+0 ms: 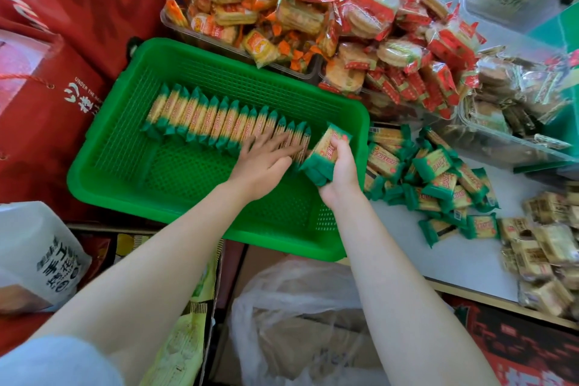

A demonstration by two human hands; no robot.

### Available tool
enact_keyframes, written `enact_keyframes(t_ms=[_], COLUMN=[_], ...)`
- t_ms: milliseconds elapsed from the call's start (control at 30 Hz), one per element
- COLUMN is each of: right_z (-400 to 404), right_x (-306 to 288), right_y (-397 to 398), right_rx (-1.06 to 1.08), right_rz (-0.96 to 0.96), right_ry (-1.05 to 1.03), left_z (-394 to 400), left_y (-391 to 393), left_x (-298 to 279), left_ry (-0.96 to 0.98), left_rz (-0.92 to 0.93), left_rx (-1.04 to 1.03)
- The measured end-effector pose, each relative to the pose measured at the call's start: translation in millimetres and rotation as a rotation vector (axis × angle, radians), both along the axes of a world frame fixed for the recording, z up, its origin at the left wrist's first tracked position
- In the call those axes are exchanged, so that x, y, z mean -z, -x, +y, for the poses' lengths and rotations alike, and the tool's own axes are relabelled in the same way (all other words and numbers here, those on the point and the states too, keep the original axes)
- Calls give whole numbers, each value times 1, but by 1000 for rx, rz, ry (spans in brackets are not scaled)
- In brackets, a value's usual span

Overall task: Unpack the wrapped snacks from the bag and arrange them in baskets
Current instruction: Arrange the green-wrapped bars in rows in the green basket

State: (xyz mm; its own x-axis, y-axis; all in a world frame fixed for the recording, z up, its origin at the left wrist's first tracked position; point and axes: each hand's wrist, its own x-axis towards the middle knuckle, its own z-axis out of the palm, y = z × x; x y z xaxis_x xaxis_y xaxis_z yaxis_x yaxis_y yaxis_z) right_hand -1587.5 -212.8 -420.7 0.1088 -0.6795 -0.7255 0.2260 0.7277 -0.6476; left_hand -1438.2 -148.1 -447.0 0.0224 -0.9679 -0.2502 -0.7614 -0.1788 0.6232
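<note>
Green-wrapped cracker packets [225, 117] stand on edge in one tight row across the floor of the green slotted plastic basket [119, 147], running from near its left wall toward its right wall. The left hand [263, 163] lies inside the basket with straight, slightly spread fingers pressed flat against the right end of that row. The right hand [338, 172] hovers over the basket's right rim, its fingers curled round a small stack of the same green packets [326, 150], held tilted.

More loose green packets [438, 175] lie in a heap on the pale worktop [463, 254], just beside the basket's right wall. Tan-wrapped snacks [545, 254] are piled at the worktop's right edge. Behind the basket, clear plastic trays hold orange-wrapped biscuits [250, 0] and red-wrapped round crackers [394, 34], heaped high. Red paper gift bags [62, 41] stand to the basket's left. Below the worktop's near edge a crumpled clear plastic bag [297, 316] sits in a cardboard box.
</note>
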Motion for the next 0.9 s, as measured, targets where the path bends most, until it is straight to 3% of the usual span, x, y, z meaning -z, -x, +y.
enact_keyframes(t_ms=[233,400,500,600,667,733,900], right_z=[2,-3,-1,2,5,4,1], right_x=[4,6,-10,-12,-11,-4,13], right_y=[-3,-8,-13,-10,-12,-16,-20], right_rx=[-23,-134,-215,-398,-520,-570,-519], right_rz=[62,255,509,970,1159,1152,788], right_ry=[30,90,184,398,460,437,268], left_z=[-4,-4,-4,-5,-5,-5,-5], left_y=[-3,-4,-3,-3,-2,-2,-2], left_x=[10,15,15,14,14,14,14], left_ry=[-60,-75,-78,-76,-76,-80,-93], left_rz=[-74,-101,-105,-104,-103,-102,-59], left_rx=[56,65,59,53,51,49,36])
